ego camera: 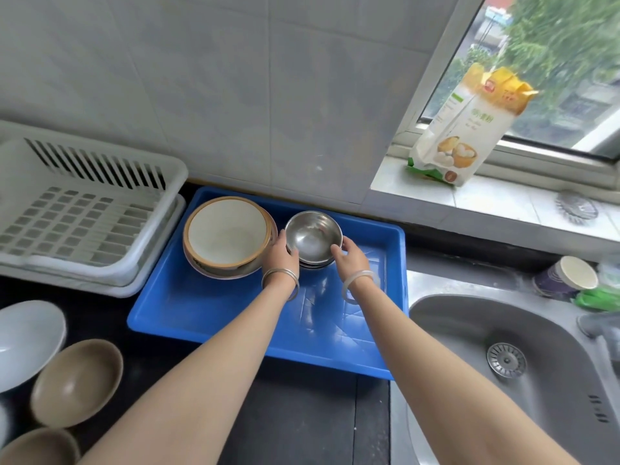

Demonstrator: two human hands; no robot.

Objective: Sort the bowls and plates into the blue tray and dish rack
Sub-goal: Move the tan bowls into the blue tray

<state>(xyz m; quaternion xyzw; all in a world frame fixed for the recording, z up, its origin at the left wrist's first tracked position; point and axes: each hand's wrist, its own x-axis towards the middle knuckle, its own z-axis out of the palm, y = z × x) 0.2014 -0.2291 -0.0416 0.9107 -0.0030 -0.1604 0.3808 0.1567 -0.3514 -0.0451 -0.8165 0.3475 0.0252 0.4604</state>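
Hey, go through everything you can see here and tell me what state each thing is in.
blue tray, flat on the counter
steel bowls, stacked upright in the tray
left hand, grips the stack's left side
right hand, grips its right rim
ceramic bowls, stacked upright in the tray
brown bowls, upright on the counter, unsorted
flour bag, leaning against the window frame
paper cup, lying on its side

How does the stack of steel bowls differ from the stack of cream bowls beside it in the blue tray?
The steel bowls are shiny metal and narrower; the cream bowls are matte, brown-rimmed and wider. The left hand and the right hand grip the steel bowls at their sides; neither grips the cream bowls. Both stacks stand upright in the far part of the blue tray.
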